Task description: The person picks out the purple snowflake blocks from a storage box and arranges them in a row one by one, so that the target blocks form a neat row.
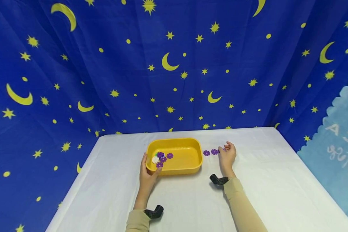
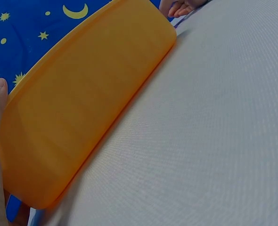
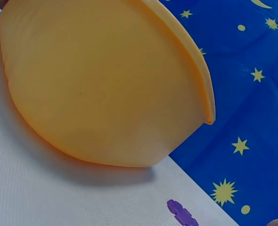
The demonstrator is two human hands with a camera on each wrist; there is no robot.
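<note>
A yellow plastic tub (image 1: 188, 167) stands on the white-covered table, its front wall (image 2: 87, 99) large in the left wrist view. My left hand (image 1: 147, 178) grips its left end, thumb by the front rim and fingers along the side. Inside, at the left, lie several purple notched discs (image 1: 169, 156) and a white notched disc (image 1: 155, 159), with bits of green and blue beneath. Right of the tub, two purple notched discs (image 1: 214, 151) lie in a row. At the row's right end my right hand (image 1: 227, 158) pinches another purple disc (image 1: 224, 149), partly hidden by the fingers.
A white cloth (image 1: 104, 187) covers the table. Blue curtain (image 1: 139, 64) with yellow moons and stars hangs behind and at the sides, and a light blue panel with lettering (image 1: 342, 145) is at the right. Each wrist wears a black mount (image 1: 218, 179).
</note>
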